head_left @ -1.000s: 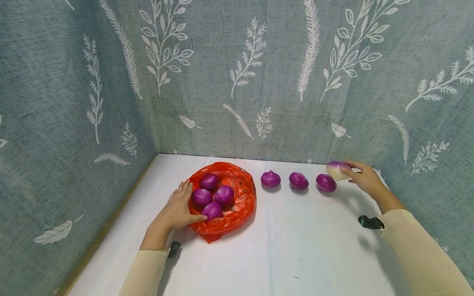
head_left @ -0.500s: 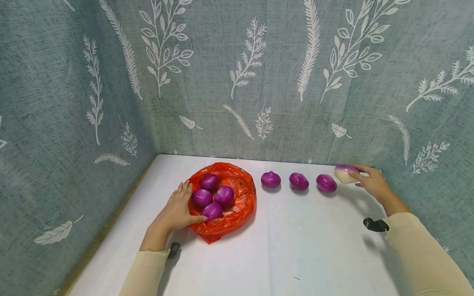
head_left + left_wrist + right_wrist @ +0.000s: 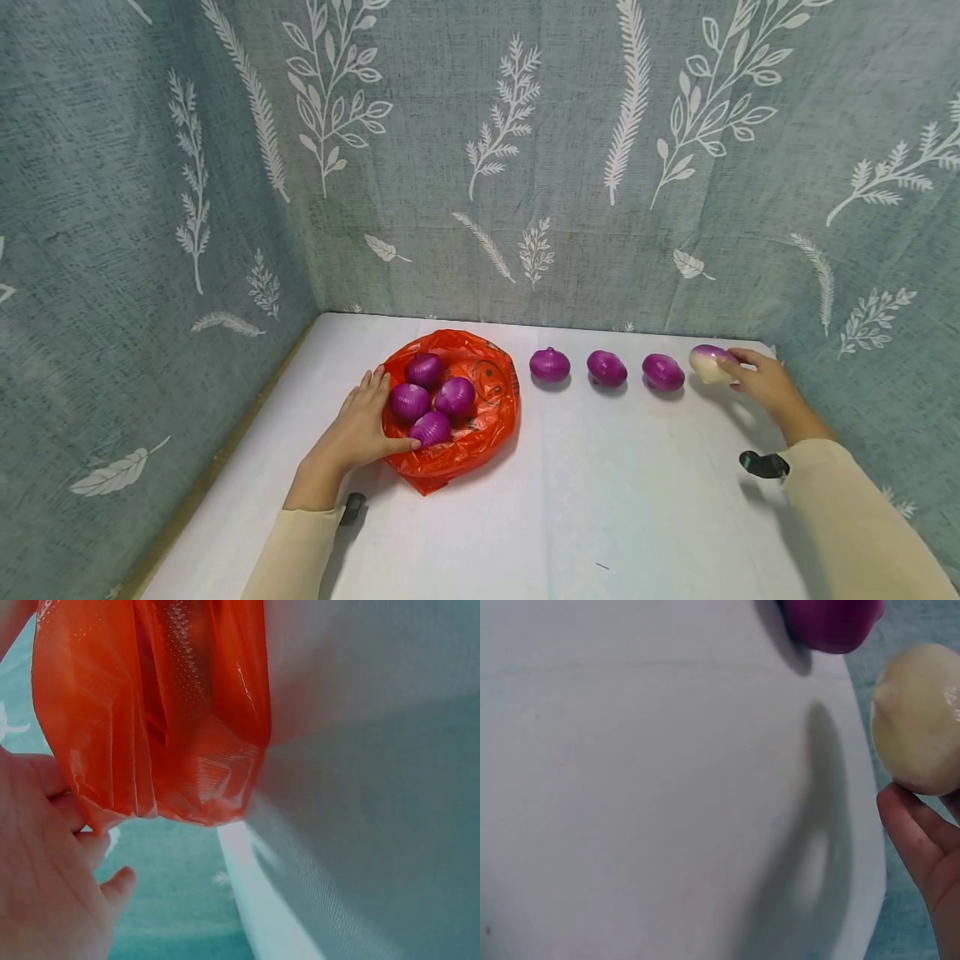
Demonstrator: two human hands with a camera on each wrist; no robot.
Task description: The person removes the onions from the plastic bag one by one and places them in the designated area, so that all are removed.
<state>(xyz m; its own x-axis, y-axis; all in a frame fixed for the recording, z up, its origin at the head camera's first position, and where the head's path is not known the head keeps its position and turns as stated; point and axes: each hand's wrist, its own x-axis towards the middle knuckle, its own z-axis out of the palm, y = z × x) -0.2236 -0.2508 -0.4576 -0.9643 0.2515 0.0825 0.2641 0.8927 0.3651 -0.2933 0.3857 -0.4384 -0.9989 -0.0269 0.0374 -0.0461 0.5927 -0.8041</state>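
Note:
In the head view my left hand (image 3: 360,425) rests against the left rim of a red plastic bag (image 3: 491,425), fingers straight, thumb along the near edge. Inside the bag lie several purple onions (image 3: 455,397). The left wrist view shows the fingers touching the side of the red bag (image 3: 202,757). At the back right, my right hand (image 3: 768,385) pinches an onion (image 3: 712,367) with a purple top and a cream underside, held just above the table. Seen from the right wrist, its cream side (image 3: 922,720) faces the camera above the fingertips.
Three purple onions stand in a row on the white table (image 3: 600,492): a left one (image 3: 550,366), a middle one (image 3: 607,369) and a right one (image 3: 663,372). Patterned grey-green cloth (image 3: 427,167) hangs behind the table and along both sides.
My right hand has carried the two-tone onion rightward and down, from above the rightmost onion of the row to that onion's right side. My left hand stays on the bag.

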